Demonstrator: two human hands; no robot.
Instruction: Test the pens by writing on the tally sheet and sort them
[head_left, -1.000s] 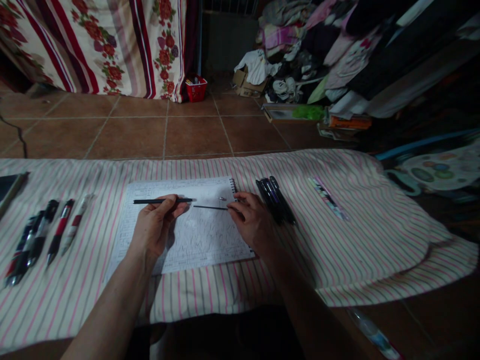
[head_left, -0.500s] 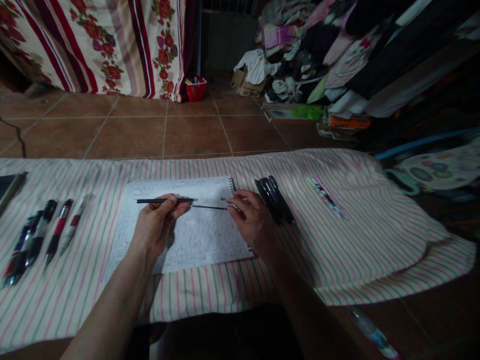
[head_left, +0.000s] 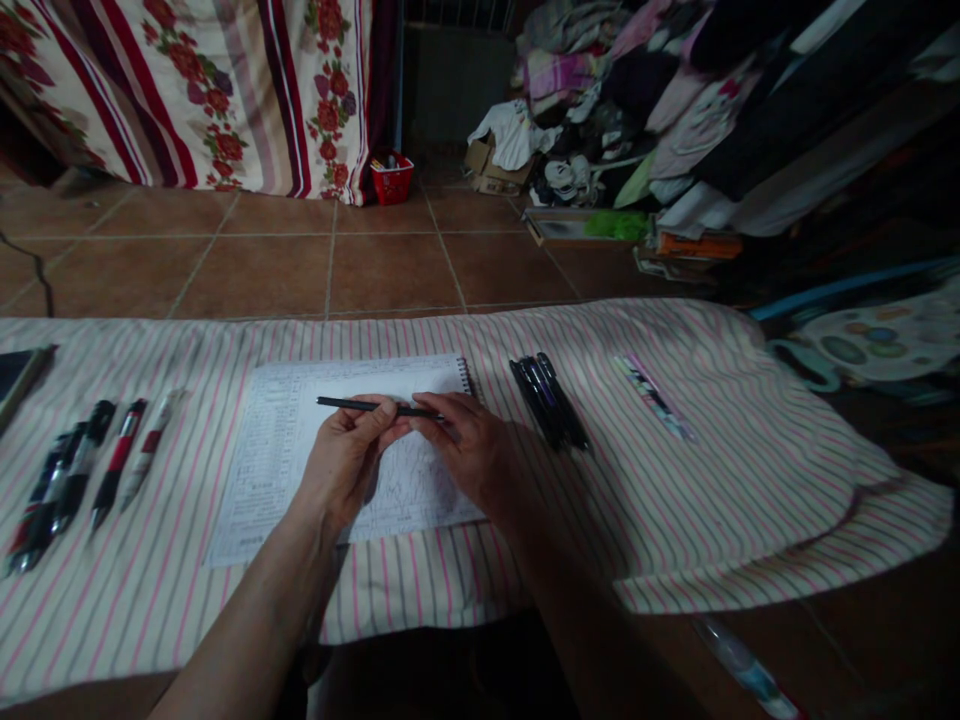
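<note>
A slim black pen (head_left: 360,404) lies nearly level above an open spiral notebook (head_left: 251,480) with written and scribbled pages. My left hand (head_left: 349,450) pinches the pen's middle between thumb and fingers. Fingers of my right hand (head_left: 469,445) close around its right end, which they mostly cover. Whether a small separate tip piece is in those fingers, I cannot tell. Just right of the notebook, several black pens (head_left: 547,400) rest side by side.
On the striped cloth (head_left: 675,480), several thicker pens (head_left: 75,470) lie at left and pastel pens (head_left: 656,397) at right. A dark flat object (head_left: 19,375) sits at the left edge. Beyond is a tiled floor with a red basket (head_left: 392,178); a bottle (head_left: 742,660) lies lower right.
My left hand has moved right with the pen. My right hand, which held a small silvery pointed piece apart from it, has come left onto the pen's end. A thin dark stick between them no longer shows.
</note>
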